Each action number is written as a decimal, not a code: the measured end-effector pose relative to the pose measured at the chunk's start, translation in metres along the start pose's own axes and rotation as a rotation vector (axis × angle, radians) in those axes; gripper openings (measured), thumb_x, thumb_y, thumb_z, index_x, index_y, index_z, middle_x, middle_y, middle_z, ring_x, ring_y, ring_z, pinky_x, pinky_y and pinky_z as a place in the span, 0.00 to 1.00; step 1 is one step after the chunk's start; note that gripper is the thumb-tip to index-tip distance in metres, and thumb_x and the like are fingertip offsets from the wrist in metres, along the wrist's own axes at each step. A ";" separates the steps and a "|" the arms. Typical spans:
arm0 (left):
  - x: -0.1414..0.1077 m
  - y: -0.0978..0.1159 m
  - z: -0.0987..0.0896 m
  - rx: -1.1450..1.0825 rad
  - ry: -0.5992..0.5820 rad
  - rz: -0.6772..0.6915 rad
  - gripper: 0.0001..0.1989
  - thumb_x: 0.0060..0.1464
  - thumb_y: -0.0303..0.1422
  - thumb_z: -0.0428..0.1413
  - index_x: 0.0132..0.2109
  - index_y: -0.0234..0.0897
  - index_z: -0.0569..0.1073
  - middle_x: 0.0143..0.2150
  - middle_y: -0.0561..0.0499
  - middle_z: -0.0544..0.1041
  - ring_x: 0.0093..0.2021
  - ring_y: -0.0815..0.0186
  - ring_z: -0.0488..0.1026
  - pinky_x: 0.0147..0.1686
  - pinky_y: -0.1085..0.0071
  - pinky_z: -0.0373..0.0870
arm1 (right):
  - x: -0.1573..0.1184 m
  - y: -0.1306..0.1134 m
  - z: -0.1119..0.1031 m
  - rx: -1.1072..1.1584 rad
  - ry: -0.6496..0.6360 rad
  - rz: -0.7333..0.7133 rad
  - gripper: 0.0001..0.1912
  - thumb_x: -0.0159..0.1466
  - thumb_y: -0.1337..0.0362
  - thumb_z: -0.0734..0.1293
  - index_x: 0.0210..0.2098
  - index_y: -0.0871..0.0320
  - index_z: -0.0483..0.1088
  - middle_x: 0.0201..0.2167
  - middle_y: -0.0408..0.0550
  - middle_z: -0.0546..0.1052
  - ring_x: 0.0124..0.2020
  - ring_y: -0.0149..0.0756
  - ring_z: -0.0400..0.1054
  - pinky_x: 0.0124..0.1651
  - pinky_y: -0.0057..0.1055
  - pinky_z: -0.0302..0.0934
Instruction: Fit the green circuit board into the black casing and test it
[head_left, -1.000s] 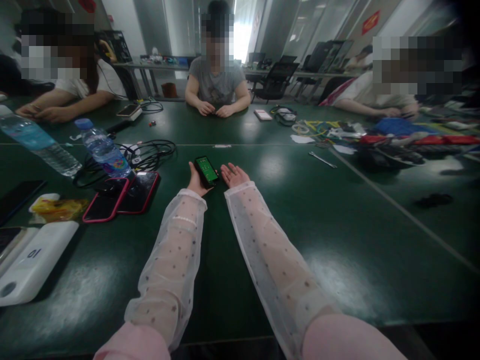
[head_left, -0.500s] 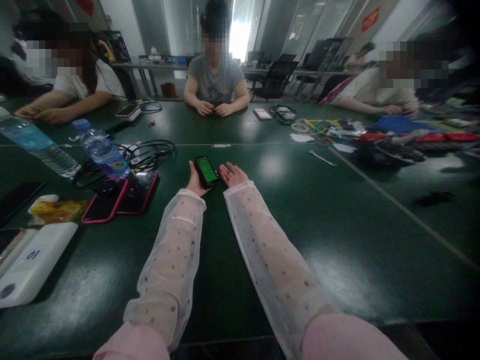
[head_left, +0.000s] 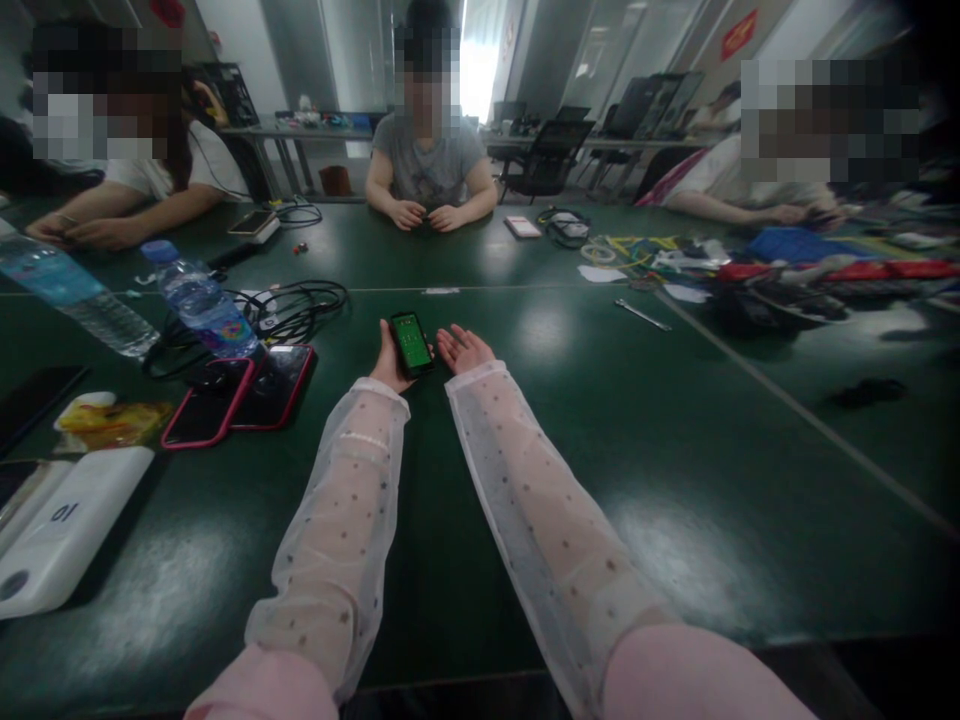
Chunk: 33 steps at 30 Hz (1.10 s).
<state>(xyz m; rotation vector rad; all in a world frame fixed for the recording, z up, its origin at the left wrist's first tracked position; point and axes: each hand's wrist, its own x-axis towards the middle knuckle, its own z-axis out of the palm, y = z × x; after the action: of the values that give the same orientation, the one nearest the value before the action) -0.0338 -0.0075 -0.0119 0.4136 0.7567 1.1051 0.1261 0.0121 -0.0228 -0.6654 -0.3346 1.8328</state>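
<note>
A dark phone point(head_left: 412, 342) with a green screen lies in my left hand point(head_left: 388, 362), tilted a little, its screen facing up at me. My left thumb runs along the phone's left edge; the other fingers are mostly hidden behind it. Just right of the phone, my right hand point(head_left: 466, 350) rests palm up with its fingers apart and nothing in it. Between the right fingertips and the phone is a small gap. Sheer dotted sleeves cover both my forearms.
On the left are two red-edged phones point(head_left: 271, 388), water bottles point(head_left: 199, 300), black cables point(head_left: 307, 305) and a white power bank point(head_left: 71, 530). A wrench point(head_left: 643, 315) lies to the right, before a cable pile point(head_left: 787, 285). Three people sit around the green table point(head_left: 712, 450).
The phone's screen has turned slightly more upright in my left hand. Both hands otherwise stay nearly in place, and the view has shifted very slightly.
</note>
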 end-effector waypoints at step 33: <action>-0.001 0.000 0.006 0.053 0.108 0.031 0.44 0.46 0.68 0.34 0.43 0.35 0.73 0.30 0.45 0.76 0.32 0.61 0.75 0.30 0.68 0.71 | -0.002 0.000 0.001 -0.001 -0.006 -0.008 0.10 0.68 0.64 0.55 0.41 0.57 0.66 0.36 0.49 0.77 0.38 0.32 0.74 0.41 0.30 0.72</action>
<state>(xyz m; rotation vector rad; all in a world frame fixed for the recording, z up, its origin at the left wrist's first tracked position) -0.0301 -0.0081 -0.0075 0.4141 0.8793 1.1454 0.1261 0.0105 -0.0218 -0.6592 -0.3418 1.8271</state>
